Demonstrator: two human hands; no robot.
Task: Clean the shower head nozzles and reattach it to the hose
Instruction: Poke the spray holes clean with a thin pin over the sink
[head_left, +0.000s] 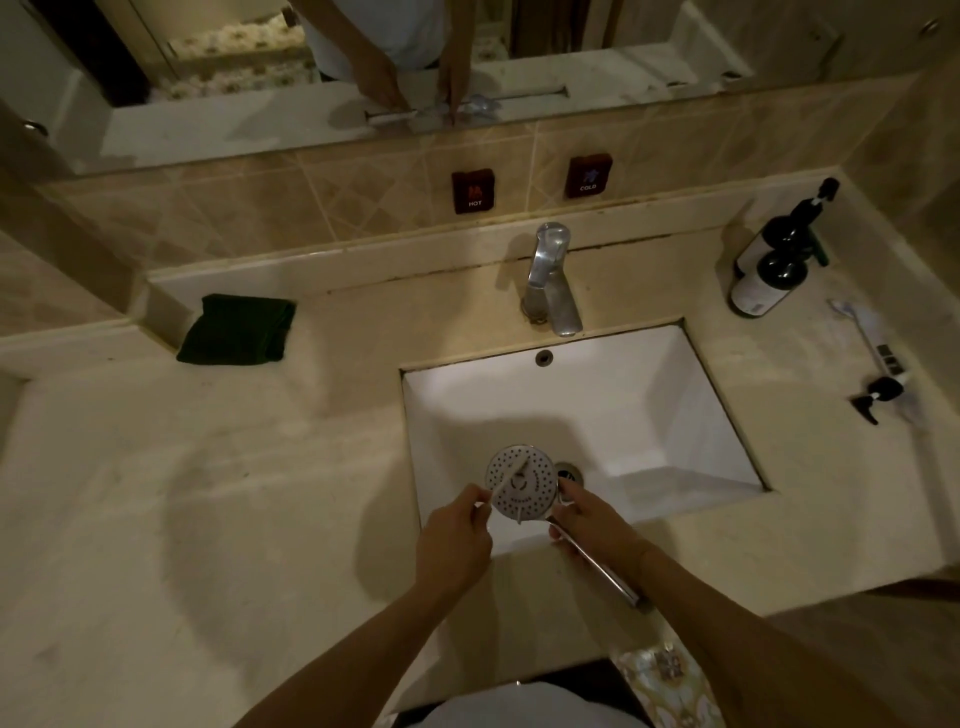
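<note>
A round chrome shower head (524, 486) faces up over the near part of the white sink (649, 410), its nozzle face toward me. My right hand (587, 519) grips its neck, and the chrome handle (602, 569) runs back toward me along my right forearm. My left hand (454, 535) pinches a white toothbrush (506, 480) whose head lies across the upper left of the nozzle face. No hose is in view.
A chrome faucet (550, 280) stands behind the sink, and the drain (570, 474) is just right of the shower head. A folded dark green cloth (236, 330) lies at back left. Two dark pump bottles (779, 260) and small toiletries (878, 364) sit at right.
</note>
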